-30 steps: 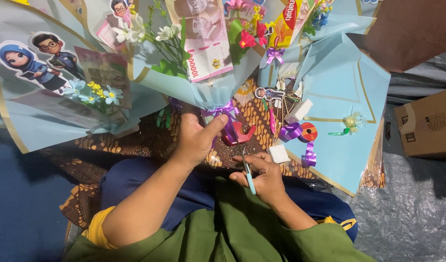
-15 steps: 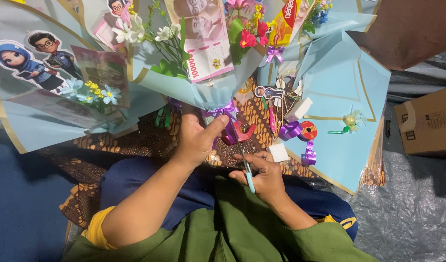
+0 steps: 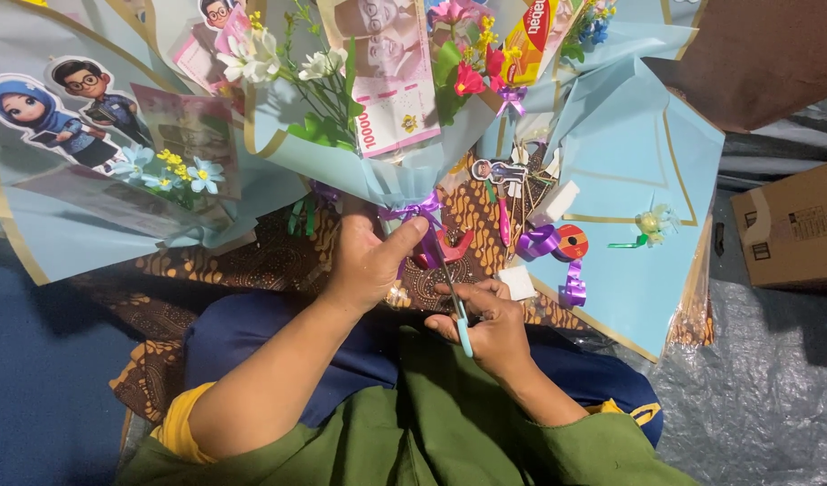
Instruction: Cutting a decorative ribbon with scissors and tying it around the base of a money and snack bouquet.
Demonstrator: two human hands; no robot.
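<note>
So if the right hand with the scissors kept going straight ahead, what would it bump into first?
Probably the purple ribbon bow tied round the pale blue bouquet wrap. The right hand points its scissors up toward it, right beside the left hand's thumb. Depth is hard to judge from above.

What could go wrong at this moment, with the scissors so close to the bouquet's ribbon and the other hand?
1. The scissors in the right hand point toward the left hand, whose thumb sits by the purple ribbon; a slip might nick it.
2. The blades could catch the blue wrap instead of the ribbon.
3. The bouquet leans on the left hand alone and might tip.
</note>
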